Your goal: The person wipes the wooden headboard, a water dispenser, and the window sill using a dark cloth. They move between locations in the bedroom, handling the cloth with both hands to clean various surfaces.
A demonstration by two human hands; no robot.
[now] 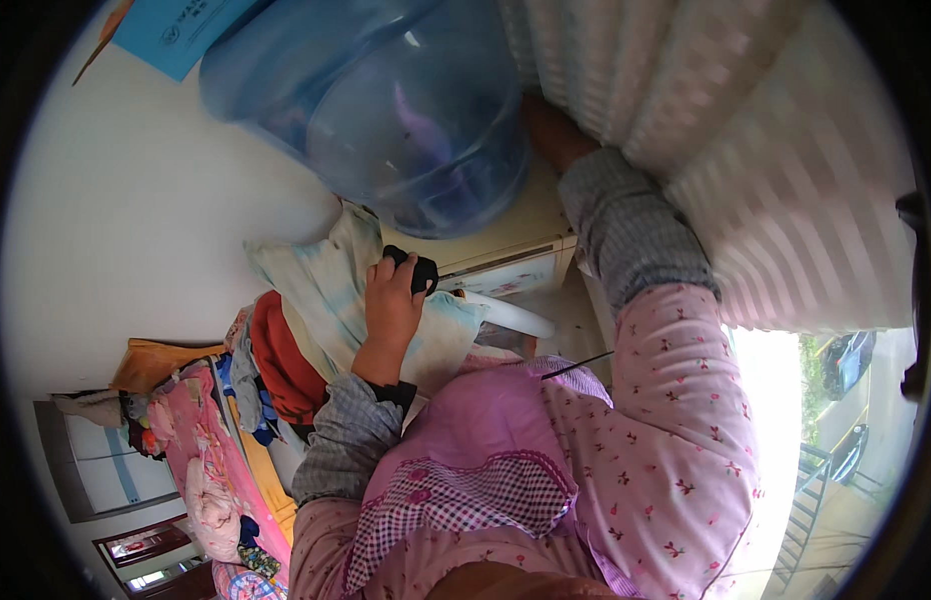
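My left hand grips a small bunched black thing, perhaps a cloth. Below that hand hangs a pale cloth with blue-green patches. A large translucent blue plastic container stands on a cream cabinet, with something purple showing through its wall. My right hand reaches along the right side of the container, beside the curtain. Its fingers are hidden behind the blue plastic, so its hold cannot be seen.
A striped sheer curtain hangs close on the right, by a bright window. Red cloth and other clothes lie piled at left, near a bed with pink bedding. A blue printed sheet is against the white wall. A white cylinder lies below the cabinet top.
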